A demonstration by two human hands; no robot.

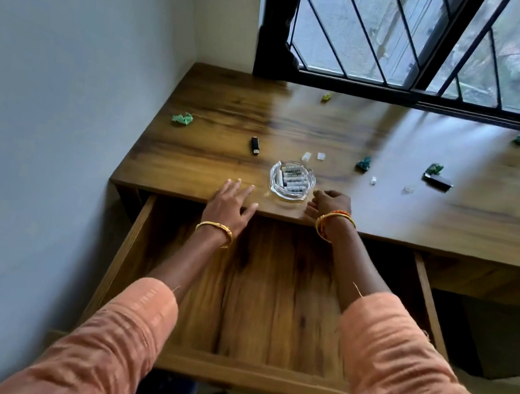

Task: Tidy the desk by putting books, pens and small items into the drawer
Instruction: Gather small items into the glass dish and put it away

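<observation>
The drawer stood pulled out; one glass dish of white rolls sat on the desk between two hands; left hand spread flat, right hand curled, grip unclear; five green paper wads, one lighter.

Soft daylight from the window, desk glare, wide-angle edge warping.

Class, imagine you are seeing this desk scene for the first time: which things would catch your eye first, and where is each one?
First, the wide-open drawer, pulled out under the desk's near edge and showing bare wood inside. Next, the glass dish of small white items near the front of the desk top, with the left hand flat beside it and the right hand curled at its other side. Crumpled green scraps lie scattered further back.
</observation>
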